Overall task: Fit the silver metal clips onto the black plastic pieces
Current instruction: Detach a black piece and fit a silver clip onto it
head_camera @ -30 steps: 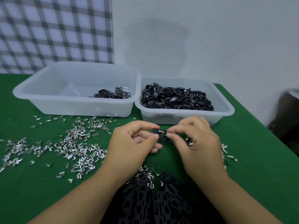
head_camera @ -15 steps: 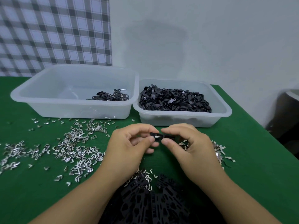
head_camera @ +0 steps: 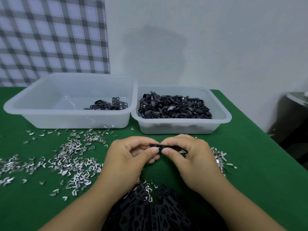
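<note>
Both hands meet over the middle of the green tabletop [head_camera: 260, 174], a little in front of the two tubs. The left hand [head_camera: 128, 161] and the right hand [head_camera: 195, 161] each pinch one end of a small black plastic piece [head_camera: 155, 145] between thumb and curled forefinger, with the thumb tips almost touching under it. The other fingers are folded in. Whether a clip already sits on the piece cannot be told.

Loose silver clips [head_camera: 73, 159] lie spread across the left half of the tabletop, from the left edge almost to the left wrist. They are thickest just left of the left hand. A smaller heap of clips [head_camera: 219, 157] lies just beside the right hand, partly hidden behind it. A dark pile of black perforated strips [head_camera: 150, 212] sits at the near edge between the forearms, with a few clips on its far side.

Along the far edge stand two translucent tubs, their rims touching. The larger left tub [head_camera: 66, 121] holds a few black strips [head_camera: 109, 105] in its right near corner and is otherwise bare. The right tub [head_camera: 176, 129] is heaped with black pieces [head_camera: 175, 106].

Bare green cloth runs from the right hand and the smaller heap to the right edge, and along the near left corner. A narrow bare strip separates the hands from the tub fronts. Beyond the right edge a dark object [head_camera: 295, 117] stands against the wall.
</note>
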{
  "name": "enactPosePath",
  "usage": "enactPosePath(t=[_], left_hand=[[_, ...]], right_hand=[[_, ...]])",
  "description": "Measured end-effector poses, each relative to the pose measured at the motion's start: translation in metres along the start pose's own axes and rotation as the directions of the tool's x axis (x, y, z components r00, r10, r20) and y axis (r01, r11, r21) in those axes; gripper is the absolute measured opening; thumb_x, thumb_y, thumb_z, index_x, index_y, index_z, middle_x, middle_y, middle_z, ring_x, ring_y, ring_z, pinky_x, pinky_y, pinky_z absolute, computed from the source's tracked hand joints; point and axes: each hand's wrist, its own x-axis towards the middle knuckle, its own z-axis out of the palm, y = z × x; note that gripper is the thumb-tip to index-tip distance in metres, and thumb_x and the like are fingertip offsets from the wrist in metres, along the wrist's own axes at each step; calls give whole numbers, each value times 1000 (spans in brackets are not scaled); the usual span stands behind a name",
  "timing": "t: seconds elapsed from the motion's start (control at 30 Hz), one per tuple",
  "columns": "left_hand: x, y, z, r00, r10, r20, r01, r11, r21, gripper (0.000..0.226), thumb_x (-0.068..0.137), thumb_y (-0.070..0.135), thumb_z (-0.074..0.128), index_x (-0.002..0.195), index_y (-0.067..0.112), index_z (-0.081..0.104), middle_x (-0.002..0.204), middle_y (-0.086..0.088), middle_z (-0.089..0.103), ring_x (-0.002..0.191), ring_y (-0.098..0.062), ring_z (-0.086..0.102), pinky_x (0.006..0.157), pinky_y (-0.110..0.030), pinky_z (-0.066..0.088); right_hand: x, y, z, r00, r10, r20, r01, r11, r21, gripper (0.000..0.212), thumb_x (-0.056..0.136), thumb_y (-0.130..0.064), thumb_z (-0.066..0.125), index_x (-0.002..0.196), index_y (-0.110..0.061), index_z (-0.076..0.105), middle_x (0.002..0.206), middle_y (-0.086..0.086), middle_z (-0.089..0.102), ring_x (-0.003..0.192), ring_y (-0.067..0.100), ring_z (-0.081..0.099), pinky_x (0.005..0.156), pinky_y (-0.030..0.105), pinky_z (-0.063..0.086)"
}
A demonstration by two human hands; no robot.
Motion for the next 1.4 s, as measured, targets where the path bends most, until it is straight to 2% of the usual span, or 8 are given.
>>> enactPosePath(t=[0.13,0.23,0.3,0.53,0.7,0.97,1.17,1.4], left_hand=[[1,0,1,999,-34,-31,33,999,-25,23,78,-1,69,80,21,76,69,-9,73,61,-16,72,56,-16,53],[2,0,0,995,-64,-71,62,997,-40,17,78,1,70,74,16,75,65,-12,72,57,-19,71,51,-17,52],[2,-1,0,995,-72,-69,70,997,-34,14,78,1,70,74,14,75,64,-12,71,56,-19,70,50,-17,52],[3,0,-1,993,-92,-71,89,995,-43,14,78,0,70,73,13,74,62,-12,70,54,-20,69,49,-19,52],[4,-1,-1,992,-106,-67,102,993,-54,14,78,1,71,72,13,74,61,-12,70,53,-20,69,49,-18,51],[4,0,-1,992,-92,-88,85,994,-71,11,80,2,69,75,11,73,59,-10,69,53,-20,69,48,-18,51],[4,0,-1,992,-93,-88,86,993,-83,10,81,1,68,76,8,72,59,-11,68,53,-20,69,47,-19,50],[4,-1,-1,992,-91,-91,82,992,-98,10,82,1,67,76,9,72,58,-10,67,53,-19,68,48,-19,51]], right_hand=[[8,-10,-9,997,48,67,-43,996,-77,9,79,-25,69,85,-30,73,80,-20,67,82,-4,58,77,15,45],[33,-19,-24,998,59,-9,-60,995,-75,11,82,-27,65,89,-31,72,78,-25,65,73,-11,57,63,2,41],[59,-22,-29,996,70,-54,-78,983,-168,14,86,-22,62,91,-30,72,83,-24,64,65,-10,55,55,0,38],[131,-13,-10,973,202,107,-123,855,-504,12,85,-16,65,96,-16,70,101,6,69,92,19,61,77,22,43],[141,-8,6,963,240,125,-113,776,-620,15,83,-3,60,96,-6,66,95,12,68,89,27,63,80,36,54],[138,-11,-1,962,204,181,-64,814,-577,25,81,8,48,83,-11,64,87,6,64,87,26,61,79,34,52],[138,-11,-3,943,210,259,-34,832,-554,18,82,-5,64,97,-15,68,97,3,67,87,19,59,75,22,42],[141,-10,-3,962,166,217,-14,822,-569,19,81,0,58,97,-2,67,94,12,68,91,28,62,81,31,51]])
